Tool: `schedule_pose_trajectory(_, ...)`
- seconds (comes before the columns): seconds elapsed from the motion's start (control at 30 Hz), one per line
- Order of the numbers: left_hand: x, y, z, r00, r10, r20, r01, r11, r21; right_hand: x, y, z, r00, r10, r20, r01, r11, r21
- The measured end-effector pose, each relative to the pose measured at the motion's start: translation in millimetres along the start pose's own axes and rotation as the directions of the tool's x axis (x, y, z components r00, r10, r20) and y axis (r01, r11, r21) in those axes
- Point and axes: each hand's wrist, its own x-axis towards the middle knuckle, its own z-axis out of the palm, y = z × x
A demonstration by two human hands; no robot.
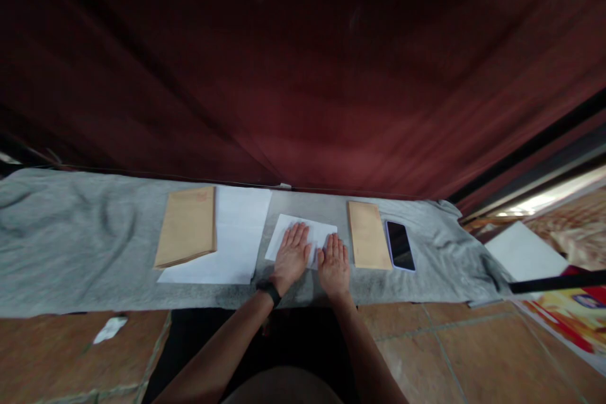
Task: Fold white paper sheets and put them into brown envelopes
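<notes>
A small folded white sheet (310, 230) lies on the grey cloth (85, 233) in front of me. My left hand (291, 254) rests flat on its left part, fingers stretched out and together. My right hand (334, 263) lies flat on its near right edge, fingers also straight. Neither hand grips anything. A dark band sits on my left wrist.
A stack of brown envelopes (187, 226) lies on large white sheets (237, 237) to the left. To the right are a single brown envelope (368, 235) and a black phone (400, 245). A dark red curtain (303, 76) hangs behind. Tiled floor (473, 353) lies below.
</notes>
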Motion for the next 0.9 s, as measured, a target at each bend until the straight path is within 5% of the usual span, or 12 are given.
schedule_pose_trajectory(0.13, 5, 16, 5.1, 0.995, 0.090, 0.041, -0.088, 0.995, -0.035, -1, 0, 1, 1.000, -0.002, 0.004, 0.002, 1.000, 0.010)
schedule_pose_trajectory(0.43, 15, -19, 3.2, 0.998, 0.050, 0.035, -0.051, 0.998, 0.027, 20, -11, -5, 0.999, 0.037, 0.030, -0.037, 0.999, 0.008)
schedule_pose_trajectory(0.6, 14, -20, 5.5, 0.998, 0.061, 0.023, -0.062, 0.998, 0.027, 36, -19, 4, 0.999, 0.003, 0.048, -0.005, 0.999, 0.032)
schedule_pose_trajectory(0.9, 17, -23, 13.7, 0.999, -0.045, -0.010, 0.045, 0.999, 0.022, 26, 3, 16, 0.999, 0.027, -0.024, -0.027, 1.000, 0.011)
